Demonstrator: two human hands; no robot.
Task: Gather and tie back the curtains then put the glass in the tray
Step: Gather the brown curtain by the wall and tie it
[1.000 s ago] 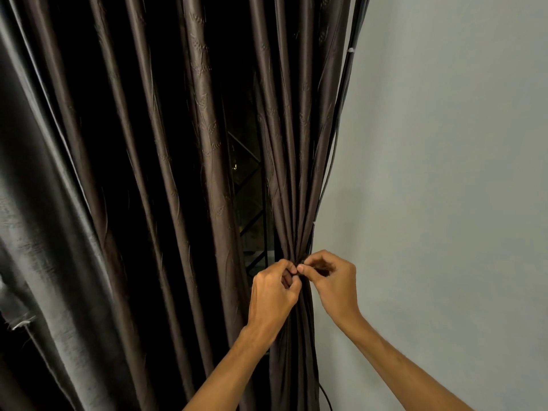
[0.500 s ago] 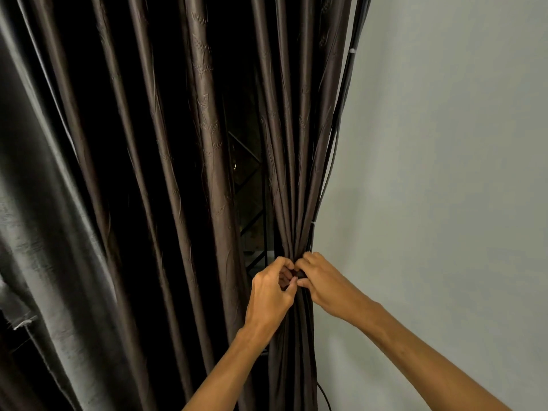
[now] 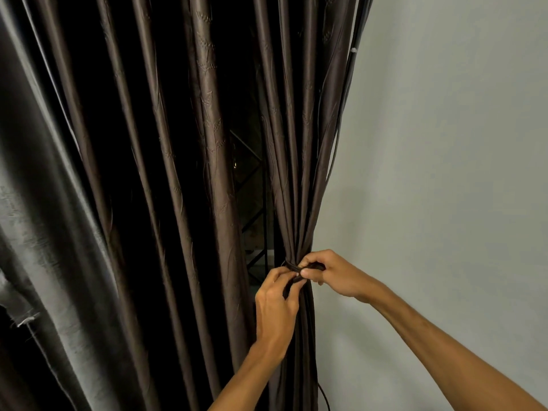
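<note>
A dark brown curtain [image 3: 293, 179] with an embossed leaf pattern hangs gathered into a narrow bunch beside the wall. A thin dark tie-back cord [image 3: 289, 266] circles the bunch at its waist. My left hand [image 3: 277, 304] comes up from below and pinches the cord's end against the bunch. My right hand [image 3: 332, 272] reaches in from the right, its fingers curled round the other end of the cord. The two hands nearly touch at the knot. No glass or tray is in view.
More brown curtain folds [image 3: 166, 173] and a grey shiny curtain panel [image 3: 32, 232] hang to the left. Through a gap I see a dark window with a black metal grille [image 3: 252, 203]. A plain pale wall [image 3: 444, 143] fills the right side.
My right hand has shifted slightly right and up, drawing the cord across the bunch. My left hand has dropped a little lower. The cord now shows around the curtain.
</note>
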